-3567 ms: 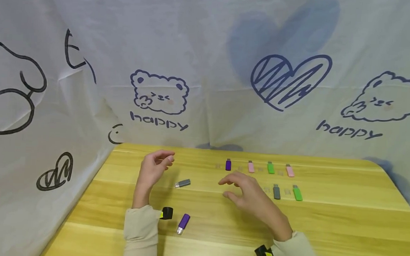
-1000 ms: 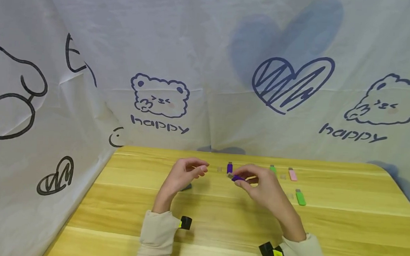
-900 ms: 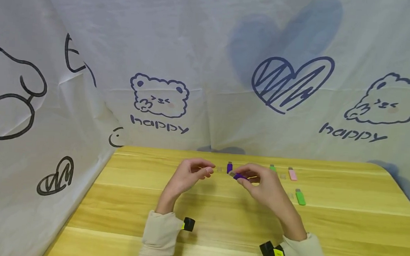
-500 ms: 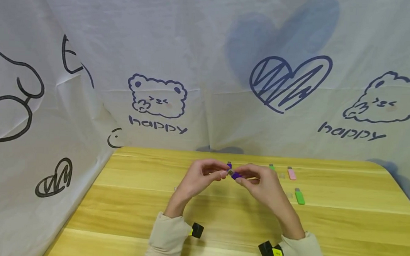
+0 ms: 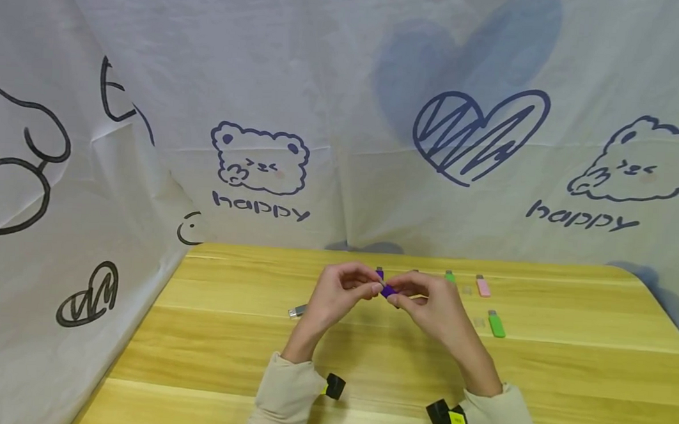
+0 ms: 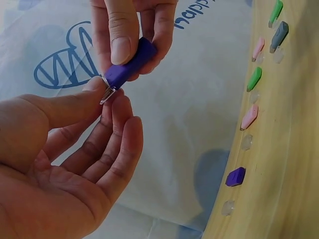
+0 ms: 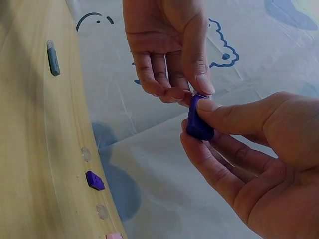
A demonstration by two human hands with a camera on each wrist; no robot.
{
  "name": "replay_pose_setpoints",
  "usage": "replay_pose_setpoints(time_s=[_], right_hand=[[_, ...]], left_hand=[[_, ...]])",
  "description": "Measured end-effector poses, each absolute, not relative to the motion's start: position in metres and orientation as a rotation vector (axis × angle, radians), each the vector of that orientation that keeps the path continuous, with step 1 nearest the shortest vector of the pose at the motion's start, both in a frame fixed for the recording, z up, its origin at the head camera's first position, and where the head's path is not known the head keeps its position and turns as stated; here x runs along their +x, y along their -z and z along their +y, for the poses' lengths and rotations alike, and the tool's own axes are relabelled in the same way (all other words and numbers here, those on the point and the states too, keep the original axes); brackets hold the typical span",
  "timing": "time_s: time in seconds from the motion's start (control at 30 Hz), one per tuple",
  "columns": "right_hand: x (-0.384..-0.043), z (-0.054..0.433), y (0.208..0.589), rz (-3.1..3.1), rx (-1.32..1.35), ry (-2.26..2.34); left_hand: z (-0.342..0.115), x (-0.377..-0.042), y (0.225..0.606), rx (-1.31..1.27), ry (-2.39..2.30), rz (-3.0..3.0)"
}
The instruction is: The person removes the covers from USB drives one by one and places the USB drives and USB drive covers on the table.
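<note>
Both hands meet above the table over a purple USB stick [image 6: 132, 64], held up in the air. My right hand [image 5: 435, 305] grips its purple body between thumb and fingers. The thumb and fingertips of my left hand [image 5: 335, 296] pinch the clear cap [image 6: 108, 93] over its metal plug end. In the left wrist view the cap sits around the plug, right at the edge of the purple body. The left hand's other fingers are loosely bent below. In the right wrist view, the right thumb lies on top of the stick, partly covering it.
Uncapped USB sticks lie in rows at the back right, among them a purple one [image 6: 236, 177], a pink one [image 5: 482, 286] and a green one [image 5: 496, 324]. Loose clear caps [image 6: 228, 207] lie between them. A grey USB stick [image 7: 53, 59] rests alone further left, partly behind the left wrist.
The purple USB stick lay near the table front; my right hand has lifted it. My left hand has moved right and now pinches its capped end. The stick's tilt has turned slightly.
</note>
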State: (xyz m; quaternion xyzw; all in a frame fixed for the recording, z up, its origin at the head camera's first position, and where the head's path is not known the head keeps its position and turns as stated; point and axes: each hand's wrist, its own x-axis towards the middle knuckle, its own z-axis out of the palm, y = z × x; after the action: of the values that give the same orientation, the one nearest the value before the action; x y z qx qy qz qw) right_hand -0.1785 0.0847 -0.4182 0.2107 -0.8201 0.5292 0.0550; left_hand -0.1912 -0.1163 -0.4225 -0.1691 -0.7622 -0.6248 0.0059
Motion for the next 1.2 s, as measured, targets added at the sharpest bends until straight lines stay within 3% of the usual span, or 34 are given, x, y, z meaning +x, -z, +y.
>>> replay_pose_setpoints(time_s=[1.2], right_hand=[[-0.172, 0.088, 0.408, -2.545, 0.64, -1.493]], left_hand=[[-0.117, -0.188, 0.418, -0.417, 2.033, -2.36]])
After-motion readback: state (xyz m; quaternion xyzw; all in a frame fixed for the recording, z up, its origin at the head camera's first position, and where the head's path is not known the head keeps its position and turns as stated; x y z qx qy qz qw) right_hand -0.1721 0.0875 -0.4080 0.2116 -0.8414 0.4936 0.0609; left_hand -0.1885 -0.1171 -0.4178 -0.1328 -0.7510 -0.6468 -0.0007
